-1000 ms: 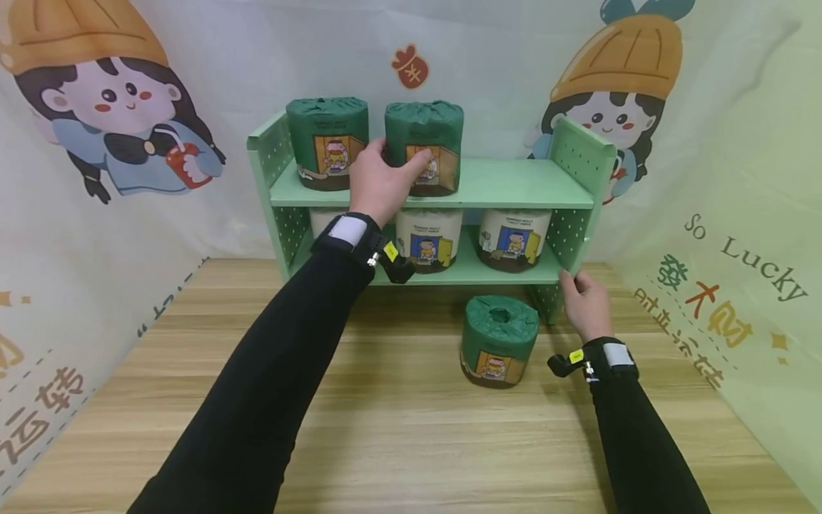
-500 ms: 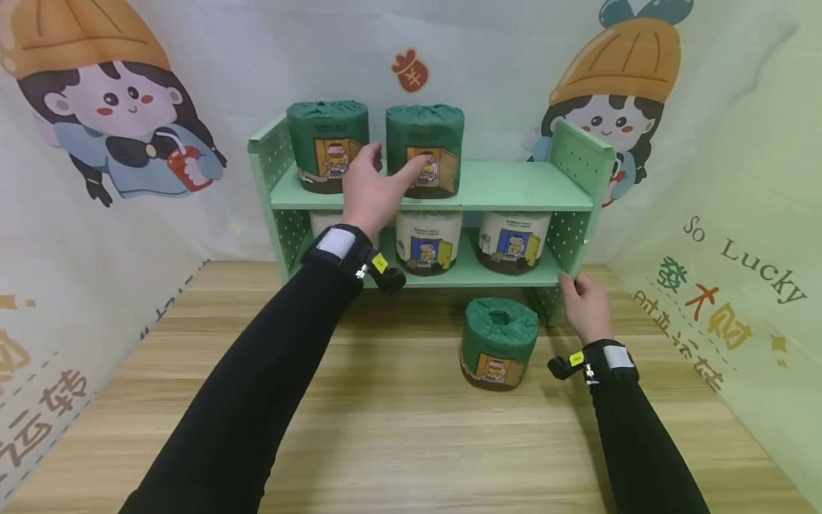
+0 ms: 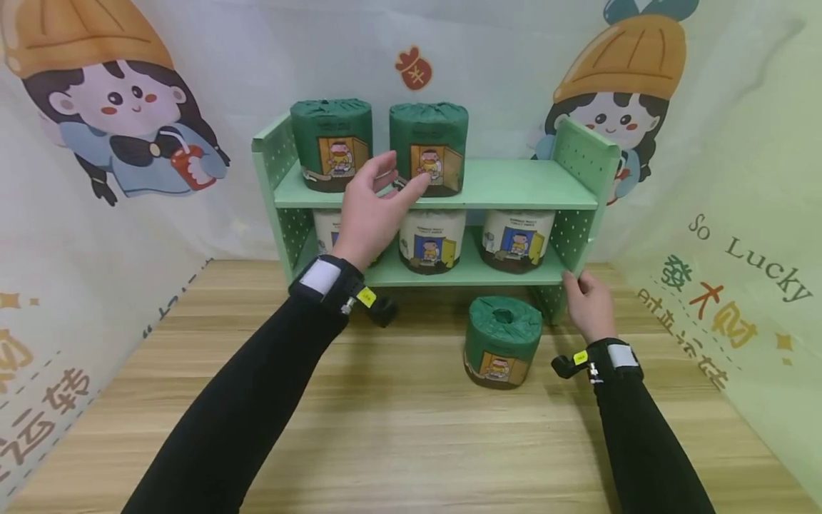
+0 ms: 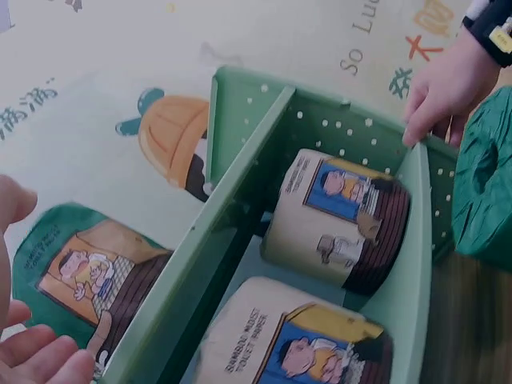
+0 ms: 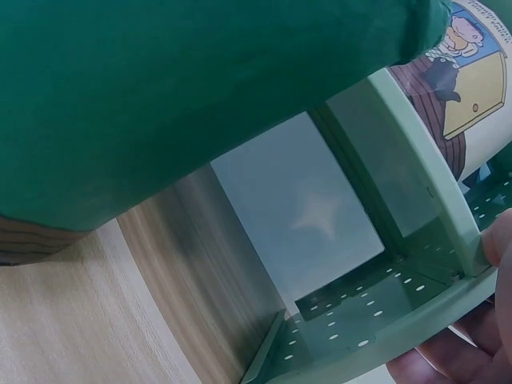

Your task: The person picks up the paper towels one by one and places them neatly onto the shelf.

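Note:
My left hand (image 3: 374, 207) is held with fingers apart in front of the upper shelf, holding nothing. Just behind it stands a green-wrapped toilet roll (image 3: 437, 128), upright on that shelf, with a second green toilet roll (image 3: 330, 125) to its left. In the left wrist view a gap shows between the fingers (image 4: 40, 348) and the nearer green roll. My right hand (image 3: 589, 303) grips the right side panel of the green two-tier rack (image 3: 514, 178), thumb on its front edge. Another green toilet roll (image 3: 504, 339) stands on the table to the left of that hand.
On the lower shelf sit white-wrapped toilet rolls (image 3: 432, 243); the leftmost is partly hidden by my left hand. The rack stands on a wood-grain table (image 3: 411, 428). A printed cloth (image 3: 501, 50) hangs behind and along both sides.
My left hand has come away from the second green roll, drawing back down and slightly left. The rolls stay put on the rack, and my right hand keeps its grip.

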`<control>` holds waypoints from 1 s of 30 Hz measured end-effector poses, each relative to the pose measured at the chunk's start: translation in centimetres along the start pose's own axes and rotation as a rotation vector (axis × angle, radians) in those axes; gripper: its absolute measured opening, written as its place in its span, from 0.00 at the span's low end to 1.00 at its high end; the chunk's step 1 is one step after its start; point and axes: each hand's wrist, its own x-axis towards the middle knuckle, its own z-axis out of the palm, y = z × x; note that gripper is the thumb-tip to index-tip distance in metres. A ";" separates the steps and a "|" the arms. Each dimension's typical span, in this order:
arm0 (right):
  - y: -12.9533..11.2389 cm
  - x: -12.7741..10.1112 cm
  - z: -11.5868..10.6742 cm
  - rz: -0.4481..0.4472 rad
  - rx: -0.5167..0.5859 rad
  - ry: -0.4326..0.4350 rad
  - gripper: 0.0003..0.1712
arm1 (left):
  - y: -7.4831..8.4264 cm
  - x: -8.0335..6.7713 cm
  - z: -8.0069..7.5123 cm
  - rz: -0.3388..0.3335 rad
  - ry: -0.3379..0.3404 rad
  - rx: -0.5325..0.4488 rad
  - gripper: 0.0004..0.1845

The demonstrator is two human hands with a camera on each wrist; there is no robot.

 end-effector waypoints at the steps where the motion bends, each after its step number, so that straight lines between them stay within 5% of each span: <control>1: 0.0 0.0 0.0 0.003 0.003 -0.001 0.34 | -0.1 -0.3 0.1 0.002 -0.011 -0.014 0.41; 15: 0.3 0.0 0.0 0.014 0.000 0.003 0.34 | -1.8 -4.3 2.0 0.059 -0.155 -0.148 0.35; 30: 0.0 0.0 0.1 0.008 0.003 0.010 0.34 | -5.6 -7.6 4.2 -0.041 -0.268 -0.169 0.37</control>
